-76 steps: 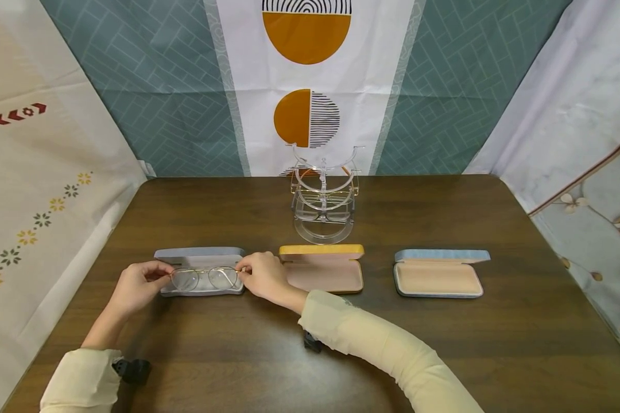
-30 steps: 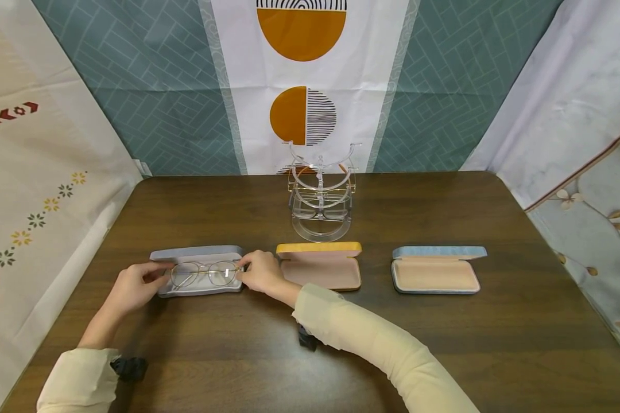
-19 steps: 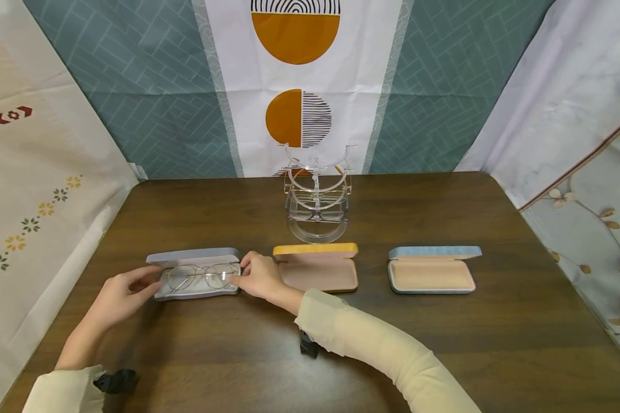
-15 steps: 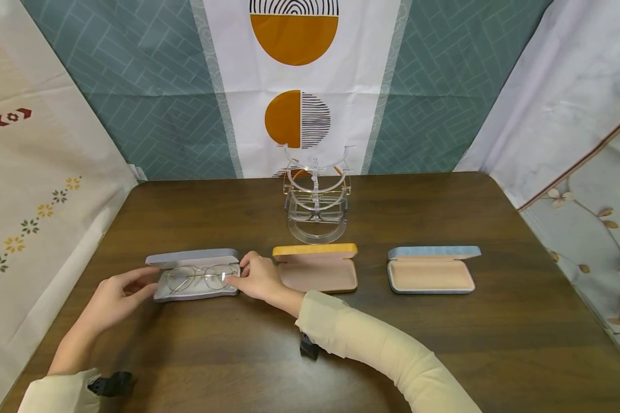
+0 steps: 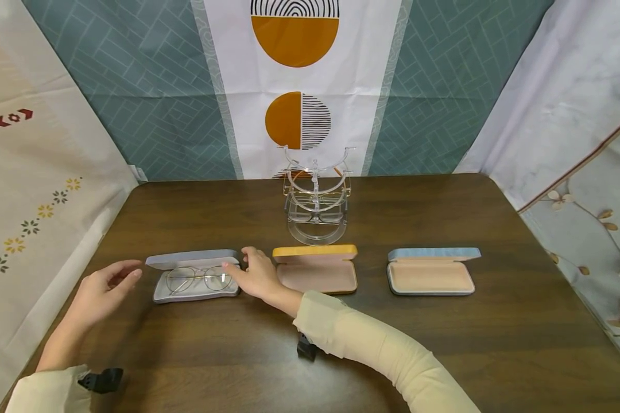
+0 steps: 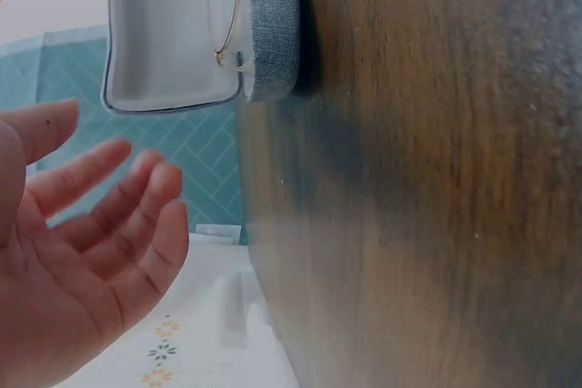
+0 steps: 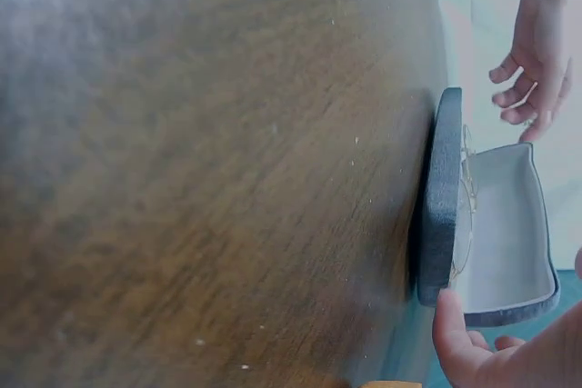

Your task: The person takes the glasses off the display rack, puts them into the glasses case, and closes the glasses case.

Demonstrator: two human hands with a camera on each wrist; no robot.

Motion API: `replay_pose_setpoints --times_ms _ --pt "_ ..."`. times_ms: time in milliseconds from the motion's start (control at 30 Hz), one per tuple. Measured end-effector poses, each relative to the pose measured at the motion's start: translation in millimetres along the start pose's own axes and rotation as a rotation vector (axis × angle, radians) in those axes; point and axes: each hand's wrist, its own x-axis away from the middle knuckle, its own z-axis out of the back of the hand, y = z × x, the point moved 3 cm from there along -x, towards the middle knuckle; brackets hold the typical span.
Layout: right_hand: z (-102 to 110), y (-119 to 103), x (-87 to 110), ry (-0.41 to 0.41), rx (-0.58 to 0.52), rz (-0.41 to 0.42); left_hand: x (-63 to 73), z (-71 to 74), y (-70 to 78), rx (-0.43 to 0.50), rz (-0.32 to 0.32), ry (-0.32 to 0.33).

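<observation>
A pair of thin gold-rimmed eyeglasses (image 5: pixel 181 280) lies in the grey-blue glasses case (image 5: pixel 192 257), whose lid is raised. My left hand (image 5: pixel 98 295) is empty, just left of the case, thumb and fingers apart. In the left wrist view, the same left hand (image 6: pixel 100 252) has loosely bent fingers, away from the case corner. My right hand (image 5: pixel 260 278) is at the case's right end, with the thumb near the right lens. The right wrist view shows that thumb (image 7: pixel 447 324) right at the corner of the case base (image 7: pixel 443 197), nothing gripped.
Right of it stand a raised-lid yellow case (image 5: pixel 315 250) and a raised-lid light-blue case (image 5: pixel 434 252), both without glasses. Behind the yellow one rises a clear display stand (image 5: pixel 317 238) bearing several glasses. Patterned cloths (image 5: pixel 186 126) border the brown table (image 5: pixel 227 361).
The glasses were held at both ends over the grey case and now lie in it, released. My left hand has drawn away leftward; the right hand's fingers have spread.
</observation>
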Motion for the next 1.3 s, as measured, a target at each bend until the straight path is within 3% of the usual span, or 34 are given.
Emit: replay_pose_setpoints --times_ms 100,267,400,767,1000,1300 --pt "0 0 -3.2 -0.012 0.008 0.017 -5.1 -0.5 -2.7 -0.002 0.028 -0.01" --pt "-2 1 -8.3 -0.035 0.008 -0.014 -13.0 -6.9 -4.3 0.041 0.07 -0.096" --pt "-4 2 -12.3 -0.027 -0.029 -0.026 -17.3 -13.0 -2.6 0.058 0.067 -0.127" --pt "-7 3 -14.7 -0.018 -0.058 -0.027 -15.4 -18.0 -2.5 0.074 0.079 -0.09" --pt "-7 4 -13.0 -0.032 -0.054 -0.033 -11.7 -21.0 -3.7 0.182 0.052 -0.061" --pt "-4 1 -13.1 -0.025 -0.033 -0.052 -10.9 -22.4 -7.9 0.267 0.085 -0.064"
